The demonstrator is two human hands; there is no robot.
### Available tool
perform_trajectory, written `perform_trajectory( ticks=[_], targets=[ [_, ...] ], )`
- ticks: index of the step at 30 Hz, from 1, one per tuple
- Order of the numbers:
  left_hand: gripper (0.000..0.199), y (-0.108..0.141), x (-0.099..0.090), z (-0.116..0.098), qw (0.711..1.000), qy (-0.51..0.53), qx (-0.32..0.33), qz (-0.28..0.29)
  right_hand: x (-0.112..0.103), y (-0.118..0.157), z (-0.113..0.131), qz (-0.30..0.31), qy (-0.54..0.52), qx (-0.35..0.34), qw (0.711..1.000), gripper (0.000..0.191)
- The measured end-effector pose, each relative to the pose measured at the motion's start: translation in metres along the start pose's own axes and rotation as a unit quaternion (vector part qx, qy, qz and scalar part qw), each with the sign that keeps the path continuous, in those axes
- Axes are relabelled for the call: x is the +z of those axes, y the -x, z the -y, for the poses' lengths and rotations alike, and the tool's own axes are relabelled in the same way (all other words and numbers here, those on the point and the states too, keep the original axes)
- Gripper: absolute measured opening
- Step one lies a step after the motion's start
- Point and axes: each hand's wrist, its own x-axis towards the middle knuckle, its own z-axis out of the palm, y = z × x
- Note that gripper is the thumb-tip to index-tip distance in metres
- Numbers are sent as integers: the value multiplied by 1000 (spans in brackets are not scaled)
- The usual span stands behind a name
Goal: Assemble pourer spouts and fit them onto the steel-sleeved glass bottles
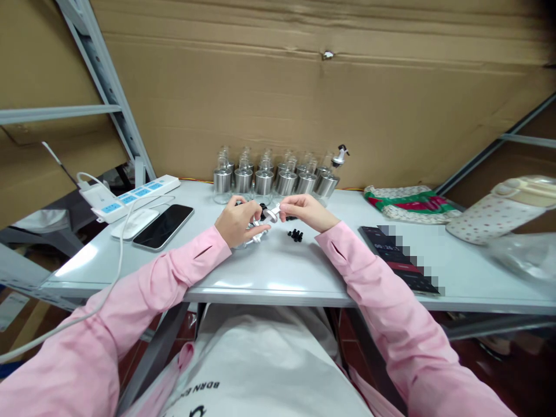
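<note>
Both hands meet over the table around a small white spout piece with a silver collar. My right hand pinches its white end between thumb and fingertips. My left hand is closed at its collar side, where a black part shows; the exact grip is partly hidden. Below my left hand lie more white spout pieces, partly covered by it. A small pile of black caps sits near my right hand. Behind stand several glass bottles with metal sleeves; the rightmost carries a white-and-black spout.
On the left are a power strip, a white cable, a white box-like device and a black phone. To the right lie another phone, a patterned cloth bag, a dotted bottle and clear plastic. Cardboard rises behind.
</note>
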Motion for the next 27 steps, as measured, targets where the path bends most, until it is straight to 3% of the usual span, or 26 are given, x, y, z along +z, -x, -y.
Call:
perform_trajectory(
  ticks=[6, 10, 18, 27],
  targets=[
    [33, -1, -1, 1, 998, 2, 55, 21, 0, -1, -1, 10, 11, -14, 1000, 32],
    [35, -1, 0, 2, 998, -1, 50, 47, -5, -1, 0, -1, 39, -4, 999, 33],
    [31, 1, 6, 7, 994, -21, 106, 19, -36, -1, -15, 86, 269, 85, 956, 23],
    [24, 2, 8, 9, 993, -28, 109, 38, -24, -5, -23, 110, 339, 87, 930, 22]
  ],
)
